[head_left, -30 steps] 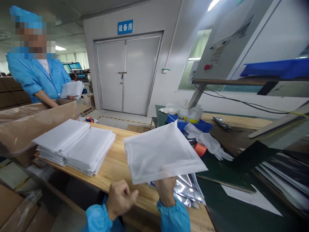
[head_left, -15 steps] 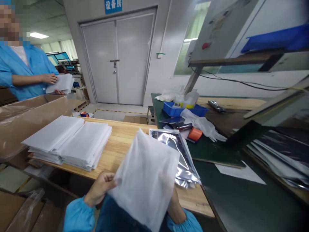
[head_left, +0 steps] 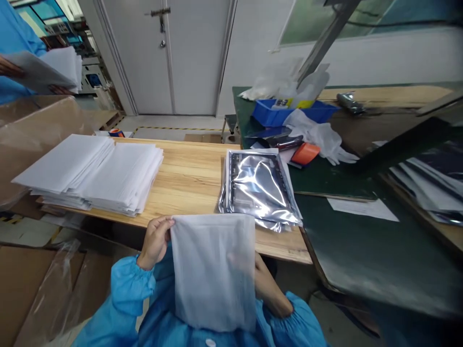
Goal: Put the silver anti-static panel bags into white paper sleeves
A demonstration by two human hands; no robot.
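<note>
While left fingers [head_left: 165, 225] pinch its corner, white pouch [head_left: 210, 279], squarish, translucent

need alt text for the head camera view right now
A bare left hand pinches the upper left corner of a cloudy white bag, with the right hand partly showing through it. Beyond, on a wooden table, lie flat white stacks at left and shiny silver packets at right.
</note>
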